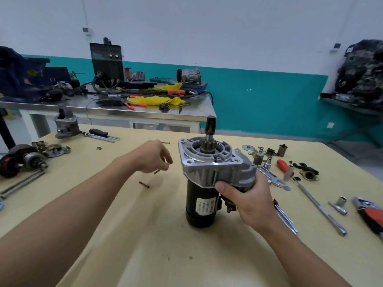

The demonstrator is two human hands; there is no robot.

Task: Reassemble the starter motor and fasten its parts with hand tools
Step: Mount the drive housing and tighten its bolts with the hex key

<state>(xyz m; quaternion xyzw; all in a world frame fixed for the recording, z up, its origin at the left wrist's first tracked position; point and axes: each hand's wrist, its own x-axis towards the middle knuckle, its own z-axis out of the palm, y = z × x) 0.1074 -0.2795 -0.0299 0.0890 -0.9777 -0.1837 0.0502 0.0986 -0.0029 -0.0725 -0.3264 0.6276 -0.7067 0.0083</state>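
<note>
starter motor (202,195): upright on the table (145,235), pinion up, nose housing on.
right hand (244,197): you wrap it round the motor's right side, thumb pressed on the front.
left hand (153,157): just left of the motor, fingers curled, apparently pinching a bolt (156,171).
second bolt (144,184): loose, left of the motor.
done: body looks assembled.
left: likely bolts in and tightened; socket (290,172) waits right of the motor.

White-and-teal wall (259,83), steel bench (116,109), yellow tabletop (145,235)
</note>
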